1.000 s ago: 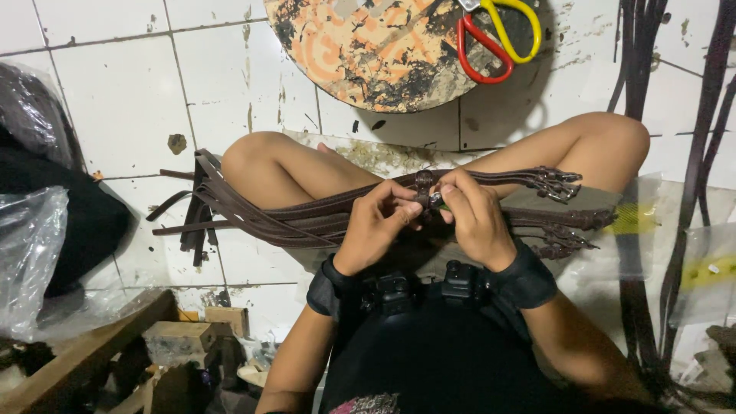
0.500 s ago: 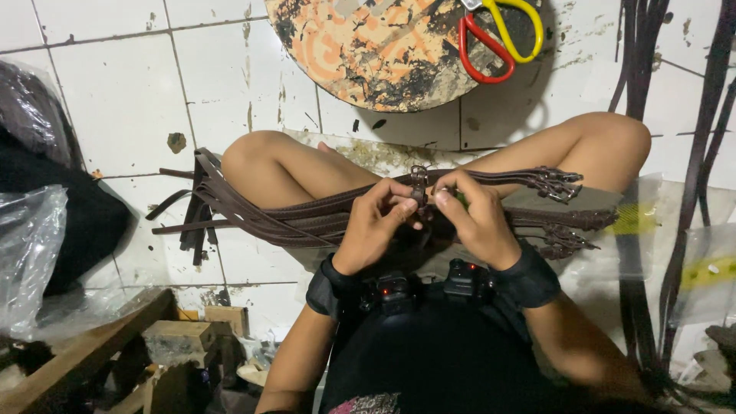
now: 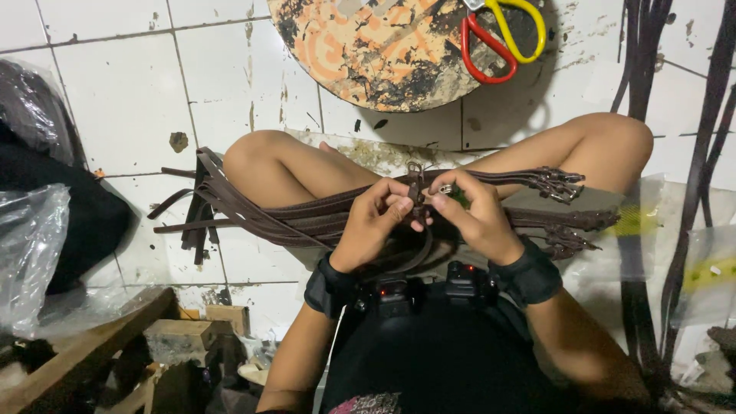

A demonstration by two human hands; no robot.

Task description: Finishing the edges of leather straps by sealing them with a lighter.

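Looking down through the head camera, I see both hands meeting at the centre over the lap; the left hand (image 3: 376, 222) pinches a dark brown strap (image 3: 418, 201) between thumb and curled fingers, and the right hand (image 3: 477, 218) closes on the same strap just beside it, its fingertips on a small metal buckle (image 3: 445, 188); the strap stands up between the hands and loops down toward six o'clock; I judge that fitting the buckle goes best with the strap kept flat and untwisted, the left pinch close to the metal so the leather cannot buckle sideways, and the right fingers turning the fitting rather than pulling it; a bundle of straps (image 3: 253, 215) lies across both thighs, its plain ends fanning out toward nine o'clock and its ends with metal fittings (image 3: 563, 184) reaching toward three o'clock; the leather looks smooth, thin and limp, with a dull sheen, while the fittings are small, hard and grey; black wrist bands (image 3: 529, 277) sit on both wrists; at twelve o'clock a round board (image 3: 368, 54), orange and heavily stained black, rests on the white tiled floor (image 3: 115, 92), with red and yellow scissors (image 3: 502, 38) on it; crumpled clear plastic bags (image 3: 31, 245) lie at nine o'clock; more dark straps (image 3: 713, 115) hang at three o'clock.
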